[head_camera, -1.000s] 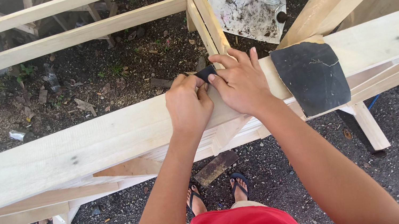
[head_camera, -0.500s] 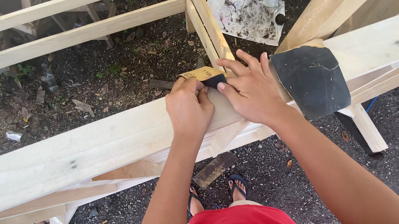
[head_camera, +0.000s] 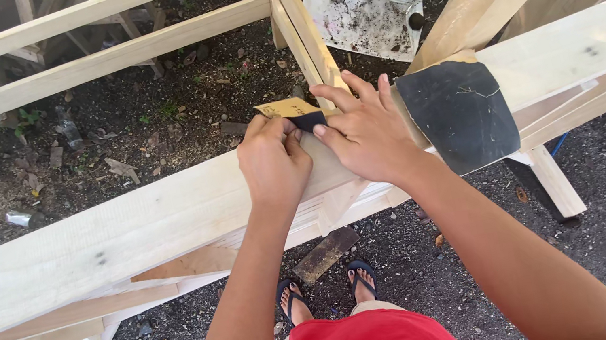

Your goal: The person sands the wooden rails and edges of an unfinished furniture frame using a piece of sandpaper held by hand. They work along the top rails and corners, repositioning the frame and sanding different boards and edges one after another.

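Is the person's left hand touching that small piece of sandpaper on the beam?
Touching. The head view shows the left hand pinching the small sandpaper piece with its fingertips, with no gap between them.

I see soft, even daylight with no hard shadows. The pale plank (head_camera: 125, 232) under my hands is bright, near glare just right of them, while the ground (head_camera: 146, 114) beyond them stays dim. Focus is sharp around my left hand (head_camera: 273, 163) and right hand (head_camera: 366, 131). Straight timbers bow slightly toward the frame edges.
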A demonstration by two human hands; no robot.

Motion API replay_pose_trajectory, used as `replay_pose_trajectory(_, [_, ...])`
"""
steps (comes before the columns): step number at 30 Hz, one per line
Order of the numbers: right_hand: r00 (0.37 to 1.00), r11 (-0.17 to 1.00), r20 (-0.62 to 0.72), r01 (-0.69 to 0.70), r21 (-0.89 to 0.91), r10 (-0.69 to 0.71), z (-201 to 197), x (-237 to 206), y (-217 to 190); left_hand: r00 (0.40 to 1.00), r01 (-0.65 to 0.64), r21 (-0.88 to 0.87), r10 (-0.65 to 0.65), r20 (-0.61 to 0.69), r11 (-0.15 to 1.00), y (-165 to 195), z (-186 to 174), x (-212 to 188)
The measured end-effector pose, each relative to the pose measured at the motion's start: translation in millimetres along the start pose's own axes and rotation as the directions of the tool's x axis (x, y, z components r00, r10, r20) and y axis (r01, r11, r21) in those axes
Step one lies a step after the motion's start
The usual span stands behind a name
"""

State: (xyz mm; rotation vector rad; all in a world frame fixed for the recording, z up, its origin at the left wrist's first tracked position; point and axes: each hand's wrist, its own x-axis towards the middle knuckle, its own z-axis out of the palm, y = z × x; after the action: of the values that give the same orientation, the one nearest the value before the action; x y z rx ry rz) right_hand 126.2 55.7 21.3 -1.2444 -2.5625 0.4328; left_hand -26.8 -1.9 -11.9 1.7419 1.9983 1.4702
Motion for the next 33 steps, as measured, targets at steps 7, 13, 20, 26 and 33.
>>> replay_pose_trajectory(7, [1.0, 0.998, -0.005, -0.022, 0.062, 0.023, -5.5, -1.4, -4.9, 1.0, 0.022, 0.02, -0.022, 0.011, 1.0, -4.1, -1.6, 2.0])
replay_pose_trajectory(13, [0.998, 0.99, -0.057, 0.0, 0.142, 0.008, -0.6, -4.2, 13.2, 0.999, 0.04, -0.008, -0.04, 0.012, 0.999, -6.1, 1.2, -4.6])
replay_pose_trajectory(20, [0.876, 0.889, -0.46, 0.088, 0.45, 0.146, 18.5, 5.3, 23.3, 0.975, 0.22, 0.044, -0.222, 0.021, 0.974, -23.4, -13.8, 20.2])
replay_pose_trajectory(26, [0.823, 0.908, -0.548, 0.108, 0.405, 0.147, 21.8, -0.5, 23.3, 0.968, 0.118, 0.51, -0.213, 0.131, 0.852, -2.8, -29.9, 22.4])
replay_pose_trajectory(33, [0.809, 0.875, -0.56, 0.132, 0.466, 0.176, 16.7, 3.2, 22.4, 0.832, -0.262, 0.264, 0.079, 0.549, 0.928, 52.4, -15.5, -16.4])
